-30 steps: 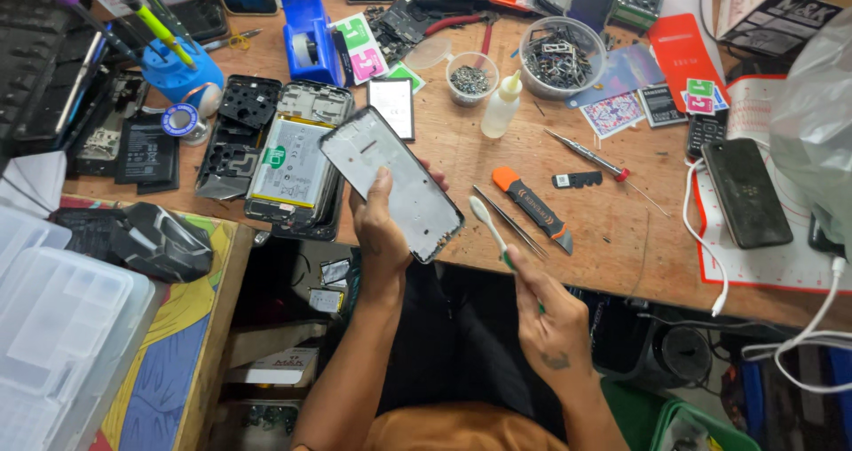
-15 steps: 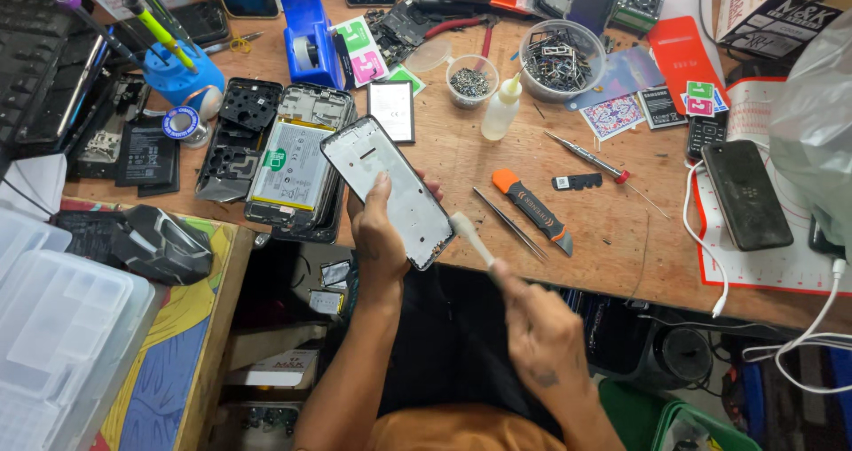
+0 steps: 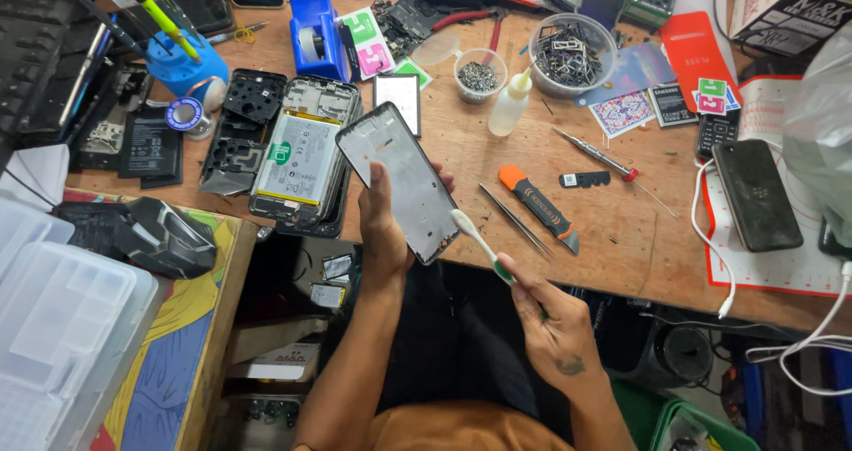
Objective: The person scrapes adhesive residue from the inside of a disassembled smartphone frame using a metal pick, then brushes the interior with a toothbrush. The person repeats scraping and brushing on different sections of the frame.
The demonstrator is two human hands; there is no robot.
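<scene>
My left hand (image 3: 383, 229) grips a phone frame (image 3: 401, 176) from below, its grey flat side facing up, held over the front edge of the wooden workbench (image 3: 621, 247). My right hand (image 3: 543, 313) is closed around the green-and-white handle of a toothbrush (image 3: 479, 242). The brush head rests against the lower right edge of the phone frame.
An opened phone with its battery showing (image 3: 302, 154) lies left of the frame. Tweezers (image 3: 516, 220), an orange-handled tool (image 3: 537, 207), a screwdriver (image 3: 593, 154), a dropper bottle (image 3: 513, 105), bowls of small parts (image 3: 568, 56), a black phone (image 3: 756, 193), white cables (image 3: 719, 265) and plastic boxes (image 3: 62, 327) surround me.
My right hand has brought the toothbrush up from beside the tweezers to the phone frame's lower right edge. The left hand has kept the frame nearly still.
</scene>
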